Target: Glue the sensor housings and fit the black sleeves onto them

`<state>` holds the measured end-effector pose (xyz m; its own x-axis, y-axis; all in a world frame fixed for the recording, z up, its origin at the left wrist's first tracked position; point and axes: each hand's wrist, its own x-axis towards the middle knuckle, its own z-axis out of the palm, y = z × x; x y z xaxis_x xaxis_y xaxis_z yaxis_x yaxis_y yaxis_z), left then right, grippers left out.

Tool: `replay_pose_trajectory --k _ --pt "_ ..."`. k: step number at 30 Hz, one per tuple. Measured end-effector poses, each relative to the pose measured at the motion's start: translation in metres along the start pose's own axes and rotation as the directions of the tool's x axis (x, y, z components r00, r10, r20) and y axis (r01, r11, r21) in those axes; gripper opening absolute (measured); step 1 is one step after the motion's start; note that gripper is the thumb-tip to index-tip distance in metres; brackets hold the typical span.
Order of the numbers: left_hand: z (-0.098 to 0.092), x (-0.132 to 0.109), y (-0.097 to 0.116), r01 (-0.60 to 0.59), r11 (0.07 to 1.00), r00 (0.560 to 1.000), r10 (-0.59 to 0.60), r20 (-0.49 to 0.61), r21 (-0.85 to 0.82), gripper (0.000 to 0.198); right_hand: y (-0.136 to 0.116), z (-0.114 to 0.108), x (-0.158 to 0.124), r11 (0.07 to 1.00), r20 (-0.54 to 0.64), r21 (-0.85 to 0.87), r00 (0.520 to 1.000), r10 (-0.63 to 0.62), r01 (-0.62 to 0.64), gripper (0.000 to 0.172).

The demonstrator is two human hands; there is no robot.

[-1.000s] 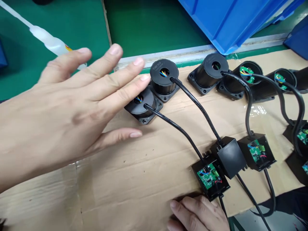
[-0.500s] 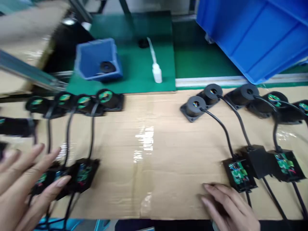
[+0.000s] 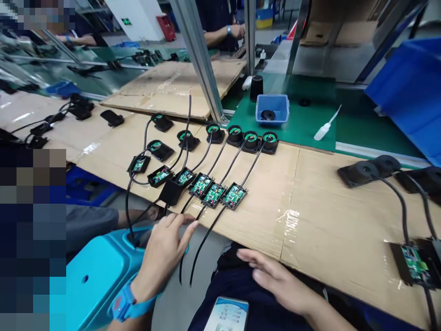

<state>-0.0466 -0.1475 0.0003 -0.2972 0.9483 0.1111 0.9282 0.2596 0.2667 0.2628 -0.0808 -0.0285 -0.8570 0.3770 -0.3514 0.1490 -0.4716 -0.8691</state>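
My left hand (image 3: 167, 246), a blue band (image 3: 129, 301) at its wrist, is at the table's front edge. Its fingers are loosely bent, thumb apart, close beside black cables (image 3: 206, 236) hanging off the edge; contact is unclear. Just beyond lie several small black boxes with green circuit boards (image 3: 234, 195), their lids off. Cables link them to round black housings (image 3: 269, 141) standing in a row behind. Over my lap, my right hand (image 3: 272, 278) hovers with fingers stretched out, holding nothing.
Cardboard (image 3: 262, 225) covers the table. More wired housings (image 3: 361, 172) lie at right. A small blue bin (image 3: 272, 110) and a white dropper bottle (image 3: 324, 131) stand on the green mat. Left are a turquoise stool (image 3: 99, 271) and a seated person; a phone (image 3: 227, 315) rests on my lap.
The view has swung left and drawn back. My left hand has gone from over the circuit boxes to the front edge; my right hand has left the cardboard for above my lap.
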Motion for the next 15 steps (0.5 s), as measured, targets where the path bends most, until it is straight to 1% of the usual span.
replay_pose_trajectory --k 1,2,3,4,5,6,8,9,11,13,15 --pt "0.003 -0.003 -0.001 -0.026 0.999 0.999 0.026 -0.02 -0.022 0.042 0.005 0.014 0.025 0.985 -0.005 0.167 0.999 0.044 -0.042 0.074" --pt "0.005 -0.006 -0.001 -0.062 0.997 0.997 0.061 -0.04 -0.047 0.042 0.009 0.029 0.049 0.975 -0.02 0.217 0.999 0.043 -0.038 0.085" --pt "0.006 -0.007 -0.001 -0.107 0.992 0.993 0.103 -0.059 -0.072 0.041 0.012 0.043 0.072 0.97 -0.04 0.244 0.999 0.025 -0.015 0.092" --pt "0.006 -0.007 0.0 -0.159 0.983 0.985 0.152 -0.077 -0.092 0.039 0.013 0.055 0.092 0.961 -0.065 0.275 0.998 -0.004 0.022 0.095" --pt "0.005 -0.005 -0.001 -0.219 0.969 0.974 0.21 -0.085 -0.114 0.038 0.014 0.066 0.109 0.95 -0.094 0.307 0.995 -0.039 0.066 0.094" --pt "0.002 -0.001 -0.001 -0.28 0.95 0.959 0.271 -0.082 -0.14 0.036 0.015 0.075 0.122 0.937 -0.118 0.334 0.991 -0.068 0.105 0.088" --pt "-0.007 0.014 -0.003 -0.366 0.91 0.931 0.36 -0.064 -0.197 0.035 0.017 0.086 0.138 0.911 -0.146 0.384 0.984 -0.099 0.149 0.079" --pt "-0.013 0.027 -0.003 -0.384 0.897 0.923 0.382 -0.053 -0.218 0.034 0.019 0.087 0.14 0.902 -0.148 0.402 0.983 -0.108 0.16 0.077" --pt "-0.023 0.066 0.0 -0.393 0.89 0.918 0.394 -0.047 -0.232 0.033 0.025 0.083 0.135 0.893 -0.127 0.417 0.983 -0.13 0.172 0.079" --pt "-0.026 0.118 0.01 -0.42 0.882 0.906 0.42 -0.048 -0.212 0.037 0.028 0.073 0.121 0.897 -0.094 0.401 0.982 -0.162 0.186 0.08" --pt "-0.023 0.177 0.029 -0.486 0.848 0.867 0.498 0.003 -0.21 0.051 0.028 0.059 0.101 0.912 -0.084 0.357 0.979 -0.187 0.204 0.076"
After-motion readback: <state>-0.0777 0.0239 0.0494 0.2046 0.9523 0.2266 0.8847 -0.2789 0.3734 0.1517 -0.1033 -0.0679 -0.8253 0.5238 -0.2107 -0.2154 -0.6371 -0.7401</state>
